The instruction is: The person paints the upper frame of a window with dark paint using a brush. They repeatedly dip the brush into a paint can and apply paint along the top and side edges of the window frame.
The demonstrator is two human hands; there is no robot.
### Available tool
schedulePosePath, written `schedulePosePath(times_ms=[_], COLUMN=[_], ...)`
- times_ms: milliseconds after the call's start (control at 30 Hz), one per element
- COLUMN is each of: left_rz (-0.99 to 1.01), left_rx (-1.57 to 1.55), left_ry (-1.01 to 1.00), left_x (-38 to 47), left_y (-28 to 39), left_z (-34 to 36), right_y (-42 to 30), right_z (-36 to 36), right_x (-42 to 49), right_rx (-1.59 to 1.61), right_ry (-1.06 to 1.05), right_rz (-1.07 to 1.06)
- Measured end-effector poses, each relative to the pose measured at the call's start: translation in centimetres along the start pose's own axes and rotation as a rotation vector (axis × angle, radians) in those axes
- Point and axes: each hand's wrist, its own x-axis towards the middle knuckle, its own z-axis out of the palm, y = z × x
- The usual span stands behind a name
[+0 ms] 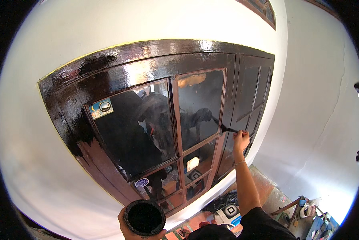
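My right hand (242, 141) grips the handle of a dark paintbrush (227, 130). Its bristles rest against the upright of a wooden window frame, just right of a glass pane (201, 120). Below, at the bottom of the view, my left hand (123, 223) is wrapped around an open round pot of black paint (145, 216). Glossy dark paint covers the top rail (155, 49) and the upper part of the left upright. Lower on that side the wood (99, 163) is a duller reddish brown.
Yellow masking tape (86, 55) lines the frame's outer edge against the white wall (131, 21). Two stickers are on the glass, one rectangular (101, 108) and one round (142, 182). A printed box (228, 213) and a black plastic bag (227, 199) lie below. Clutter fills a rack (302, 210) at lower right.
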Motion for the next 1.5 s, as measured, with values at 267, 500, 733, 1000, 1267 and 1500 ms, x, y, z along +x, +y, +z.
schedulePosePath(times_ms=[267, 500, 733, 1000, 1267, 1500], left_rz=[-0.081, 0.058, -0.095, -0.084, -0.088, -0.084], left_rx=[-0.171, 0.001, -0.108, -0.133, -0.103, -0.115], left_ry=[0.058, 0.040, 0.073, 0.076, 0.073, 0.079], left_x=[0.2, 0.5, 0.4, 0.4, 0.2, 0.3], left_y=[1.0, 0.4, 1.2, 1.5, 0.9, 1.0], left_z=[-0.1, -0.4, 0.0, 0.2, 0.0, 0.1], right_y=[0.8, 0.6, 0.2, 0.9, 1.1, 1.1], right_z=[-0.4, -1.5, -0.3, -0.1, -0.2, 0.5], right_x=[0.2, -0.8, -1.6, 0.2, 0.0, -0.1], right_rx=[-0.215, -0.121, 0.063, -0.313, -0.374, 0.123], right_ry=[0.015, 0.074, -0.052, 0.002, 0.172, 0.101], right_rz=[-0.066, -0.036, -0.019, 0.040, 0.017, -0.135])
